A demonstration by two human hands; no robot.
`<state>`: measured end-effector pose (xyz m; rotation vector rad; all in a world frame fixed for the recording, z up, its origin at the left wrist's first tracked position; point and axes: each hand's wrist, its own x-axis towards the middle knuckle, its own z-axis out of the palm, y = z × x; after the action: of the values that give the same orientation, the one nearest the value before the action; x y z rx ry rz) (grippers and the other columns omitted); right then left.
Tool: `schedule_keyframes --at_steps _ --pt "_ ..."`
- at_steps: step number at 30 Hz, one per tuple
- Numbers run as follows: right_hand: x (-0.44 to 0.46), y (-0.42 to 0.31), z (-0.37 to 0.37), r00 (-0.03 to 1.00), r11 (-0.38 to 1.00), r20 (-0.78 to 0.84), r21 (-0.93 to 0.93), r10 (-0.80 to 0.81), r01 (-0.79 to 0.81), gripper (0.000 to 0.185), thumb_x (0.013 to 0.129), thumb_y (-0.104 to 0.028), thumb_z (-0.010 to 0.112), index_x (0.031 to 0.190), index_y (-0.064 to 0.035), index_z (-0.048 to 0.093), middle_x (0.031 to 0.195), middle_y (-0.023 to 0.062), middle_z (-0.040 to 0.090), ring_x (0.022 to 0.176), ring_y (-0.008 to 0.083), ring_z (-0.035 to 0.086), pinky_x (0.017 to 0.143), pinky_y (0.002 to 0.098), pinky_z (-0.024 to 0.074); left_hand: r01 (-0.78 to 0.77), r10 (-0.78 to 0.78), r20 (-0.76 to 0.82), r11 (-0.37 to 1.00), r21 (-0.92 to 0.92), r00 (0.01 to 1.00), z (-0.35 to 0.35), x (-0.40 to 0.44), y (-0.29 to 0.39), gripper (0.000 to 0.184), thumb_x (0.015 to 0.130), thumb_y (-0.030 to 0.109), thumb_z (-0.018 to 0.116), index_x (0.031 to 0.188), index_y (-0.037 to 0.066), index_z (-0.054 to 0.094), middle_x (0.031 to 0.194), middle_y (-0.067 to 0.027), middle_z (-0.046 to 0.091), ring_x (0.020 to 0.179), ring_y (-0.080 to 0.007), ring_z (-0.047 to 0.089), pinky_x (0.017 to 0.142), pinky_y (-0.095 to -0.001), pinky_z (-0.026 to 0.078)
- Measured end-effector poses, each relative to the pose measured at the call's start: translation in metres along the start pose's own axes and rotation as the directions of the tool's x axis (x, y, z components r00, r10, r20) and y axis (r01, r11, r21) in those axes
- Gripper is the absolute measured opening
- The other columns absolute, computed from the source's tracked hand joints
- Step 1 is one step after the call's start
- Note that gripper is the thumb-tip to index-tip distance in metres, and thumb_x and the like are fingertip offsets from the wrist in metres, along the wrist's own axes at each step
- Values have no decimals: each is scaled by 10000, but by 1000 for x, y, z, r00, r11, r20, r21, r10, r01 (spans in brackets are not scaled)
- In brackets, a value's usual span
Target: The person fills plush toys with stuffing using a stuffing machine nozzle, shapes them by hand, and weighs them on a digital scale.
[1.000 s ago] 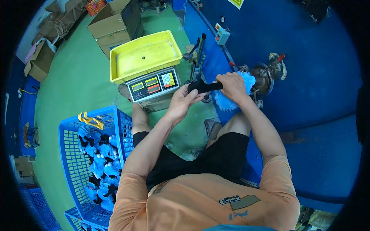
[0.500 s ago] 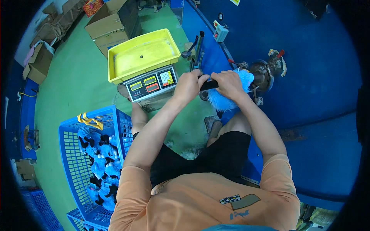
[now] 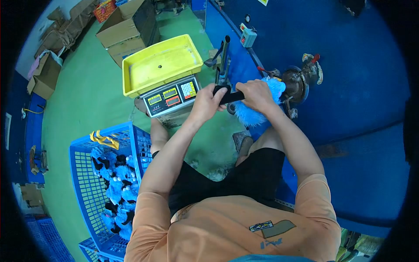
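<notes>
A furry blue plush toy (image 3: 249, 115) hangs at the metal nozzle fitting (image 3: 296, 85) on the blue machine wall, with its upper right end against the fitting. A black limb-like part (image 3: 234, 98) stretches leftward between my hands. My left hand (image 3: 207, 103) is closed on the black part's left end, thumb on top. My right hand (image 3: 258, 94) is closed around its other end, close against the blue fur. The fingertips of my right hand are partly hidden.
To the left, a blue basket (image 3: 136, 146) holds several blue-and-black plush pieces. A yellow tray (image 3: 142, 72) sits on a digital scale (image 3: 170, 99) ahead. Dark upright tubes (image 3: 224, 54) stand beside the machine wall. Behind the tray is an open cardboard box (image 3: 124, 41).
My left hand has shifted slightly left and down, away from my right hand, and more of the black part shows between them. My right hand stays nearly in place.
</notes>
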<state>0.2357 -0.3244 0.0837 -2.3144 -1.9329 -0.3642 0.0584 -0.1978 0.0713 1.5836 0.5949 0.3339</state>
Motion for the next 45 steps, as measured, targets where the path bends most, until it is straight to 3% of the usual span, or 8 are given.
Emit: schedule_keyframes --at_steps 3,8,13,19,24,28,39,45 --pt "-2 1 -2 1000 1000 6 -13 3 -3 220 709 -113 723 917 -124 653 766 88 662 769 314 645 733 422 484 0 23 64 938 -346 998 -6 -4 -16 218 1000 134 591 1110 -53 566 905 -149 688 779 -194 716 656 -249 590" --pt "-8 12 1 964 983 -232 102 -128 155 223 712 -140 742 913 -118 647 786 70 662 782 299 643 754 414 480 96 -153 -54 819 -566 987 5 -24 -33 226 994 132 610 1118 -53 569 915 -153 694 801 -200 723 699 -250 607" --pt "-10 16 13 997 1000 -70 -6 -24 23 231 712 -175 758 898 -110 638 817 61 661 791 294 639 769 400 475 153 -149 58 768 -622 987 -2 -21 -30 255 989 140 627 1128 -61 557 901 -146 694 794 -197 722 705 -254 611" --pt "-6 1 7 996 997 -71 -50 -56 52 214 781 -249 740 905 -111 633 848 64 675 806 294 645 773 394 475 133 -160 -21 878 -461 987 -8 -26 -27 256 998 103 599 1178 -62 521 939 -148 682 828 -199 719 747 -259 611" --pt "8 -22 -3 947 948 -287 235 -146 217 253 846 -313 699 870 -83 598 859 105 698 801 328 656 751 430 485 9 -61 -86 861 -508 994 -3 -36 -40 227 994 62 575 1173 -66 519 1011 -170 651 886 -201 712 785 -268 596" --pt "30 -64 -15 983 932 164 362 -85 20 302 921 -376 628 973 -80 609 872 114 690 786 342 648 703 437 462 -92 83 -41 856 -508 996 -6 -37 -43 249 997 31 543 1219 -70 495 1037 -169 638 932 -201 702 827 -267 584" --pt "26 -66 -12 985 874 18 464 -174 146 156 905 -207 599 944 -61 561 859 138 662 745 369 612 655 468 447 -104 80 -69 858 -503 994 -7 -36 -53 214 984 32 547 1175 -63 534 993 -129 632 892 -181 691 787 -258 571" --pt "25 -62 -11 985 814 -35 558 -169 160 161 881 -169 614 973 -52 553 861 138 644 738 362 599 663 455 446 -140 103 -160 961 -240 982 -7 -31 -55 219 956 38 581 1152 -55 556 927 -108 640 854 -164 681 740 -254 551"
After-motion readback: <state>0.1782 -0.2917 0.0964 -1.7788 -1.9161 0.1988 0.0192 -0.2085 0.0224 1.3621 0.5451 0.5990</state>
